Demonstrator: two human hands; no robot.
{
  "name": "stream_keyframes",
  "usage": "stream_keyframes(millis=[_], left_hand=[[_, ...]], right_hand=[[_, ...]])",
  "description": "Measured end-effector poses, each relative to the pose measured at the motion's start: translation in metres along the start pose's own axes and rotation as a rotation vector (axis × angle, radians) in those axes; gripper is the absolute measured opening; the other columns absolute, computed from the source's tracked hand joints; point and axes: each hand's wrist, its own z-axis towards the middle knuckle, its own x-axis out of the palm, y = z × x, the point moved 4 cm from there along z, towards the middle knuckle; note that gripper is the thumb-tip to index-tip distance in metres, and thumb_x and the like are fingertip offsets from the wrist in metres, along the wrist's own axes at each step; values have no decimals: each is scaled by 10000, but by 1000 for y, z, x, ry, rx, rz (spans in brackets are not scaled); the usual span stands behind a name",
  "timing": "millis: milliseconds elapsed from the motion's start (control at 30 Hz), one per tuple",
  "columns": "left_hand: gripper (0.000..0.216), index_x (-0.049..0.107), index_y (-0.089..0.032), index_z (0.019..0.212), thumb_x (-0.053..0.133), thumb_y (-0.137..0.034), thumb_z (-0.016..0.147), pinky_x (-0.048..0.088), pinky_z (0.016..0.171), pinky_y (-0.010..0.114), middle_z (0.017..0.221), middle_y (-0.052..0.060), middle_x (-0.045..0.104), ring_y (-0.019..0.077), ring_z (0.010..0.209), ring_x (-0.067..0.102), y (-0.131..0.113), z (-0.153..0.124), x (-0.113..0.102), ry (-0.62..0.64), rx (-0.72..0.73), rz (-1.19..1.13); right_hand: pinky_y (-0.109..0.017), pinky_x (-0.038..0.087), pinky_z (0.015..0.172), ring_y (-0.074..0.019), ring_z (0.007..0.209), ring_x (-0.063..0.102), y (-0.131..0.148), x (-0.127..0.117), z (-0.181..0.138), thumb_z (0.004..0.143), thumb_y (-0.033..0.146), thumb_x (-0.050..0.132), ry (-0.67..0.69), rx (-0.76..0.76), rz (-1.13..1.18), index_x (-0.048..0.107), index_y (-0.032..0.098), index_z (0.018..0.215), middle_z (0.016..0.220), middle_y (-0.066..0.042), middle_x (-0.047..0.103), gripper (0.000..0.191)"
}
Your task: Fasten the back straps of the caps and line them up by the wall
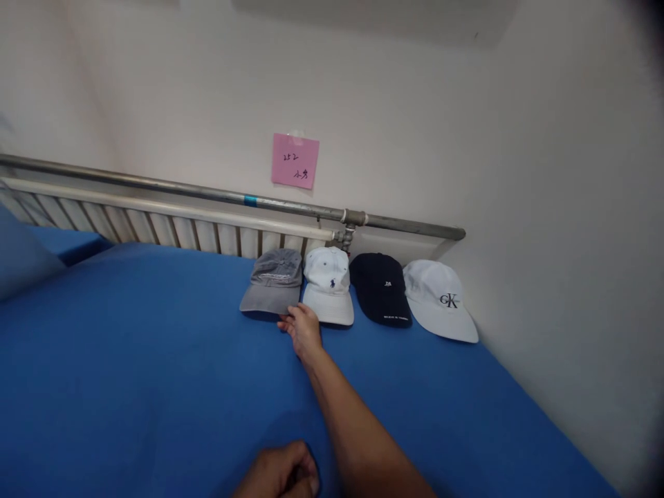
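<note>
Four caps lie in a row on the blue bed sheet (155, 373) by the wall: a grey cap (274, 280), a white cap with a small dark logo (328, 283), a black cap (381, 287) and a white cap with large letters (438, 297). My right hand (301, 330) reaches forward and touches the right corner of the grey cap's brim, next to the white cap's brim. The fingertips are hidden, so the grip is unclear. My left hand (280, 474) rests as a closed fist on the sheet at the bottom edge, holding nothing.
A white radiator (155, 225) and a metal pipe (207, 194) run along the wall behind the caps. A pink note (294, 160) is stuck on the wall above. A blue pillow (21, 256) lies at the far left. A wall borders the bed on the right.
</note>
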Motion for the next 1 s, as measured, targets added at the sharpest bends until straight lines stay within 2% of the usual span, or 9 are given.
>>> stream_keyframes(millis=[167,300,367,500,600,733,867,933,1000], left_hand=[[178,482,-174,747,501,-346,787,343,523,228,631,-29,470,92,536,420,14,2,2,0,47,-65],[198,506,-172,802,497,-370,803,387,414,207,650,-22,518,103,486,507,18,-1,0,12,51,-121],[166,513,-170,788,542,-332,768,407,367,206,618,-33,512,108,456,511,13,-3,-4,2,54,-181],[107,544,-154,719,632,-215,709,392,334,188,578,-25,559,104,411,520,0,-11,-27,-152,37,-352],[79,570,-143,718,646,-163,724,411,376,191,574,-5,583,106,433,538,5,-31,-61,-409,18,-493],[148,584,-131,892,654,-126,762,467,454,213,696,29,620,121,528,589,32,-93,-106,-906,110,-726],[157,529,-154,972,575,-93,835,559,657,270,850,65,634,149,722,660,64,-171,-123,-1320,317,-1004],[72,515,-169,921,509,-107,884,562,742,279,882,71,628,148,799,665,79,-206,-126,-1474,412,-1132],[42,521,-180,909,487,-155,913,556,745,264,917,68,627,141,820,659,89,-235,-131,-1578,482,-1232]], right_hand=[[-232,507,493,-146,641,651,3,-26,-33,735,159,545,-4,-116,-174,508,200,983,773,4,599,254],[-238,471,496,-121,567,583,2,-51,-78,652,168,585,59,-240,-387,607,196,827,810,-3,626,179],[-252,480,542,-142,622,585,1,-62,-104,643,196,598,106,-289,-477,644,202,765,788,-6,631,131],[-298,498,698,-193,796,598,5,-78,-148,664,255,600,212,-337,-582,671,216,746,838,-32,644,116],[-331,503,700,-215,786,610,11,-83,-165,719,349,574,258,-460,-790,673,210,807,863,-59,660,192],[-345,510,696,-215,728,623,11,-82,-168,727,407,552,304,-489,-896,675,208,825,843,-65,668,253],[-359,518,690,-242,763,641,12,-80,-171,700,422,554,302,-484,-929,687,213,821,866,-83,687,275],[-361,519,686,-248,774,646,13,-80,-172,696,419,554,301,-482,-932,691,216,820,882,-88,696,274],[-361,518,682,-242,752,646,14,-79,-174,693,414,554,302,-485,-924,689,217,817,886,-88,700,269]])
